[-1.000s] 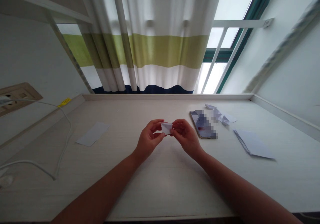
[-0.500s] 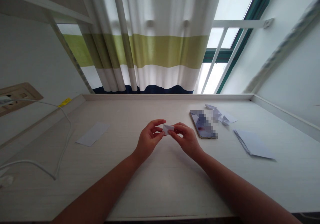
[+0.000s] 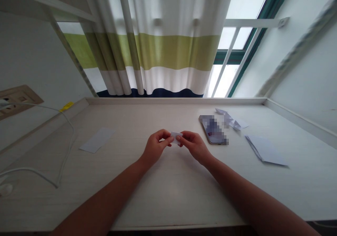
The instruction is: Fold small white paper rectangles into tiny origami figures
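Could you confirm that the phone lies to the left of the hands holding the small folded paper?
No: the head view shows the phone to the right of the left hand and right hand holding the small folded paper, not to their left.

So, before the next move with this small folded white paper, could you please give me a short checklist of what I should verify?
1. Left hand and right hand both hold the small folded white paper at the fingertips: ok.
2. Folds are sharp and even: cannot tell, the paper is too small here.
3. Rectangular smartphone with a pixelated screen is apart from the hands: ok.
4. Thin white cable is apart from the hands: ok.
5. Large folded white paper sheet is apart from the hands: ok.
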Available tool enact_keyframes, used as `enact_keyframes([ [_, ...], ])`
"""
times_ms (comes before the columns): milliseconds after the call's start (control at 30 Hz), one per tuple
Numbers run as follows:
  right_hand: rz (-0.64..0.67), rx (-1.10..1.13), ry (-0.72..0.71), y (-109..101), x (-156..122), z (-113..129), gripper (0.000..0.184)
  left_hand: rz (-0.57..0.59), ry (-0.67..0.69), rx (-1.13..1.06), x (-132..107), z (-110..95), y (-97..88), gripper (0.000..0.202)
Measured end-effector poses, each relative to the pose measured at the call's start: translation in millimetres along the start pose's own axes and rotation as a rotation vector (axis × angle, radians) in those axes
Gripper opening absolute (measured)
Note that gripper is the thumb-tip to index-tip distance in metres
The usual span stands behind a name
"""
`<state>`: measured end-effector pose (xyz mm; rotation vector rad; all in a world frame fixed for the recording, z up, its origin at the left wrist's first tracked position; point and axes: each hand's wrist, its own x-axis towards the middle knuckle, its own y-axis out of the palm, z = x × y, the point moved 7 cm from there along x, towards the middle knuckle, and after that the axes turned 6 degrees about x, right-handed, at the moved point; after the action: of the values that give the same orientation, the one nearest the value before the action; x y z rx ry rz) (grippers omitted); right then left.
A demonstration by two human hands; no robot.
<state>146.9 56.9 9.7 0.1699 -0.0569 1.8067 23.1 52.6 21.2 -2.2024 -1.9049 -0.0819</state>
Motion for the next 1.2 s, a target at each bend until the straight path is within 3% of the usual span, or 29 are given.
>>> enact_keyframes([
  [500,-0.035,0.242,0.038,-2.0,0.0,-1.1,0.024,0.033,0.021,-0.065,-1.8,-0.2,3.4,0.027],
  [900,0.008,0.191,0.041,1.6,-2.3,6.9,0.024,-0.046,0.001,-0.073,-2.9,-3.0,-3.9,0.026],
  [1200,-0.057,0.223,-0.072,-5.7,-0.9,8.2,0.023,0.049,-0.033,-0.156,-4.1,-0.8,4.8,0.036],
])
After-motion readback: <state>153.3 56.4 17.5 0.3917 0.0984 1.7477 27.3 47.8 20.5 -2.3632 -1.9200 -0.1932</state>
